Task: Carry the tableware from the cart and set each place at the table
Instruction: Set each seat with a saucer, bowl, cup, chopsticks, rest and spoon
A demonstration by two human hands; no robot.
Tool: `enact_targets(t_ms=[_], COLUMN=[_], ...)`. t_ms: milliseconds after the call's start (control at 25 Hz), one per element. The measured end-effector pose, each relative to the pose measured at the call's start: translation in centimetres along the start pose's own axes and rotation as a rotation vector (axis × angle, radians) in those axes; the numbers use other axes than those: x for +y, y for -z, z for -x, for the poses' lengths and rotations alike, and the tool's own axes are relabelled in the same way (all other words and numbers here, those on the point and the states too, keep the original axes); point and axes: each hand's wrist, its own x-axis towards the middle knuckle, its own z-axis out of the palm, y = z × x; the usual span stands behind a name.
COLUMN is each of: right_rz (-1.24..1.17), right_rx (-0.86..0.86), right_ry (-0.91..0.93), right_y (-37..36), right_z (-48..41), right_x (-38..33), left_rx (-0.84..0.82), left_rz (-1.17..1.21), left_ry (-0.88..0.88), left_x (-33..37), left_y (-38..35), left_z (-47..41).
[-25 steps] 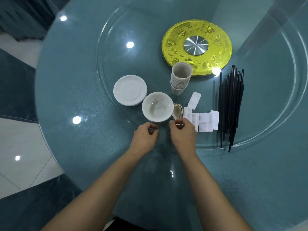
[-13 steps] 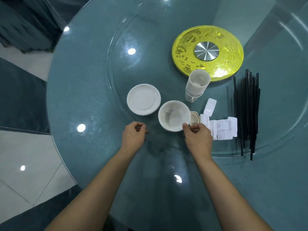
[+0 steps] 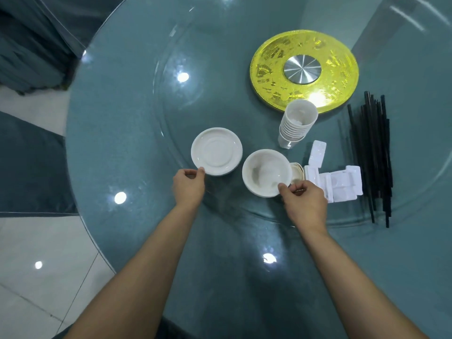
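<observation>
Two bare hands reach over the round teal glass worktop [image 3: 122,143]. The left hand [image 3: 188,185] has curled fingers, and its thumb touches the near rim of the white round plate [image 3: 216,151]; I cannot tell whether it grips. The right hand [image 3: 304,201] pinches the near rim of the white ceramic bowl [image 3: 266,172], which sits just right of the plate. A stack of nested white cups [image 3: 297,123] stands behind the bowl, and a bundle of black chopsticks [image 3: 371,152] lies far right.
</observation>
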Motion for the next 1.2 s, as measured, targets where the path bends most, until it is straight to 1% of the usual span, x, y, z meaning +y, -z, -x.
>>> enact_targets(t_ms=[80, 200, 360, 680, 880, 1120, 1200], right_rz=[0.005, 0.018, 0.035, 0.052, 0.071, 0.088, 0.054], right_rx=[0.003, 0.001, 0.000, 0.005, -0.027, -0.012, -0.013], right_ry=[0.000, 0.008, 0.005, 0.001, 0.028, 0.052, 0.037], right_y=[0.0, -0.1, -0.2, -0.2, -0.1, -0.1, -0.1], right_z=[0.0, 0.0, -0.2, -0.1, -0.2, 0.2, 0.3], right_x=[-0.1, -0.2, -0.1, -0.6, -0.7, -0.6, -0.9], left_rx=[0.012, -0.013, 0.001, 0.009, 0.024, 0.055, 0.062], left_rz=[-0.012, -0.005, -0.009, -0.013, 0.039, 0.080, 0.087], left_ry=[0.032, 0.047, 0.062, 0.050, 0.062, 0.047, 0.040], left_x=[-0.4, 2.1, 3.7, 4.0, 4.3, 4.3, 4.3], left_y=[-0.3, 0.1, 0.2, 0.7, 1.0, 1.4, 1.5], left_z=[-1.1, 0.5, 1.4, 1.4, 1.7, 2.1, 2.1])
